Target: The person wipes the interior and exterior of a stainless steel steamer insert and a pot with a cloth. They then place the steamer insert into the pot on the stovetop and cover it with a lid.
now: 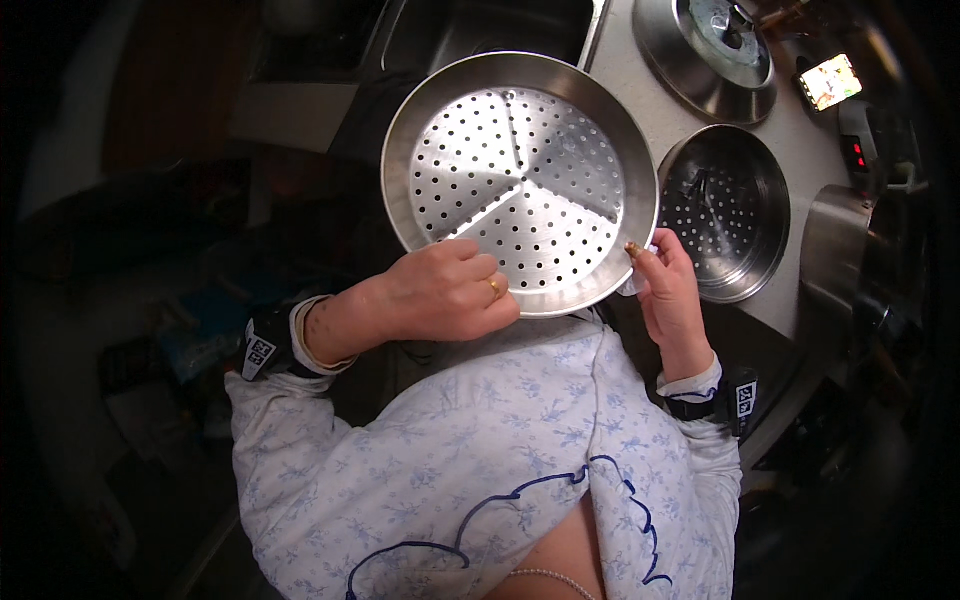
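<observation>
A round steel steamer tray (520, 185) with a perforated bottom is tilted up in front of me, its inside facing me. My right hand (668, 290) grips its right rim, the thumb on the inner side and the fingers behind. A bit of white cloth or paper (634, 284) shows beside that hand, under the rim. My left hand (445, 290), with a ring on one finger, is closed in a fist over the tray's near left edge. Its fingertips are hidden, so whether it grips the rim or something else does not show.
To the right, a second perforated steamer pan (770, 225) stands on the pale counter (625, 85). Behind it lies a domed lid (670, 60) with a glass centre. A lit phone (830, 82), an appliance with red digits (858, 150) and a steel pot (838, 240) are farther right. The sink (420, 35) is at the back.
</observation>
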`<state>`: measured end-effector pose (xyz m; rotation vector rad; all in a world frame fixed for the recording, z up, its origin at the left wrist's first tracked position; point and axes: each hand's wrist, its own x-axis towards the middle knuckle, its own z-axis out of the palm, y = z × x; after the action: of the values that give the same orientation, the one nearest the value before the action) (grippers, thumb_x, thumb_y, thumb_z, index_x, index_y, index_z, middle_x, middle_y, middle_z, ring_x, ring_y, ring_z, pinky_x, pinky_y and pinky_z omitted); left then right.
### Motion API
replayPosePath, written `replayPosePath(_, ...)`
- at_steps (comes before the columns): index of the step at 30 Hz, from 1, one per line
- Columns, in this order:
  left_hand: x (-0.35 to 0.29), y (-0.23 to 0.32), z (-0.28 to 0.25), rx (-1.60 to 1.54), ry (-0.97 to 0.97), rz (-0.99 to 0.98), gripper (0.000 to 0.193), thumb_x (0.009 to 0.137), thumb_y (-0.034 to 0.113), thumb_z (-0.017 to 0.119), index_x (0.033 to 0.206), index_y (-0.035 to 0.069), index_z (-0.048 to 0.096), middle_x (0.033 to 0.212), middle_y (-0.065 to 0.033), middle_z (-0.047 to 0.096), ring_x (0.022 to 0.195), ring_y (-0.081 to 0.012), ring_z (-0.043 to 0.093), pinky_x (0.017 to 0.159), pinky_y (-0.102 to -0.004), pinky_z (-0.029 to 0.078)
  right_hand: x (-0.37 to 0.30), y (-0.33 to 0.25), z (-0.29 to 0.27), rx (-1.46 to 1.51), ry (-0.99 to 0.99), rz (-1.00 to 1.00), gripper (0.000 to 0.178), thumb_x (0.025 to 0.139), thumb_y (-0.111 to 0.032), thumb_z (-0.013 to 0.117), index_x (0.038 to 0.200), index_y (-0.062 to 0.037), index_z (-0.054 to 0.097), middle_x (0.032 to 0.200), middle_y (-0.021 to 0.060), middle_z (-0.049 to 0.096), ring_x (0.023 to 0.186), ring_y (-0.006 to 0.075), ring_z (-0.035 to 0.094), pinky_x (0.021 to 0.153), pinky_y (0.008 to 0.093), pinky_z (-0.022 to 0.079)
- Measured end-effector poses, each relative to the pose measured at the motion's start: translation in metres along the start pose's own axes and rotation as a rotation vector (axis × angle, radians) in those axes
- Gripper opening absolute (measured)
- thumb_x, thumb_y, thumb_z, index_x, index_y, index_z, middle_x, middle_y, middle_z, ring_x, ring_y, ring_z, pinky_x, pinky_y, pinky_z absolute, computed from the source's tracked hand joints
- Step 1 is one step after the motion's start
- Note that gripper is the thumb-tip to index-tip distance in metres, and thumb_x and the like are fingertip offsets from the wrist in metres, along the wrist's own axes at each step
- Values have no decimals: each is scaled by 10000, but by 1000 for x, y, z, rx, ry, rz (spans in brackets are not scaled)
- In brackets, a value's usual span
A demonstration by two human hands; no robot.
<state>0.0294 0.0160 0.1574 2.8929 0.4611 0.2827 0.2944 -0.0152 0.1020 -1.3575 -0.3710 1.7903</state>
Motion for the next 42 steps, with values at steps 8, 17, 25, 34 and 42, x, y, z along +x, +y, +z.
replayPosePath(8, -8, -54, 73, 12, 64, -107, 201, 687, 45, 607, 604, 93, 431, 595, -36, 467, 565, -173, 500, 514, -303, 384, 2, 2, -59, 254, 38, -184, 253, 863, -49, 527, 1108, 1, 488, 1018, 67, 564, 901, 130, 551, 804, 273, 456)
replayPosePath(17, 14, -66, 159, 200, 33, -326, 236, 708, 30, 619, 651, 79, 395, 617, -82, 403, 594, -269, 479, 529, -379, 390, -109, -55, -232, 291, 308, -506, 459, 758, 21, 500, 1214, 12, 447, 1107, 116, 563, 1012, 201, 569, 901, 316, 448)
replayPosePath(25, 30, -33, 163, 199, -318, -707, 204, 715, 87, 682, 818, 72, 506, 803, -103, 509, 799, -303, 522, 680, -398, 424, -155, -115, -373, 164, 428, -591, 462, 723, -12, 479, 1182, 20, 431, 1085, 125, 550, 985, 200, 564, 875, 324, 450)
replayPosePath(34, 141, -53, 87, 231, -131, -878, 219, 842, 66, 607, 1049, 0, 571, 996, -155, 595, 936, -296, 569, 822, -361, 448, -151, -220, -450, -385, 489, -656, 466, 761, -43, 492, 1218, 26, 433, 1122, 137, 553, 1017, 204, 569, 890, 334, 467)
replayPosePath(42, 336, -44, 82, 24, -93, -208, 269, 714, -32, 659, 970, 1, 583, 954, -134, 596, 881, -299, 571, 813, -427, 457, -68, -291, -472, -956, 369, -452, 328, 853, -119, 527, 1176, -72, 513, 1073, 90, 571, 990, 184, 576, 844, 311, 477)
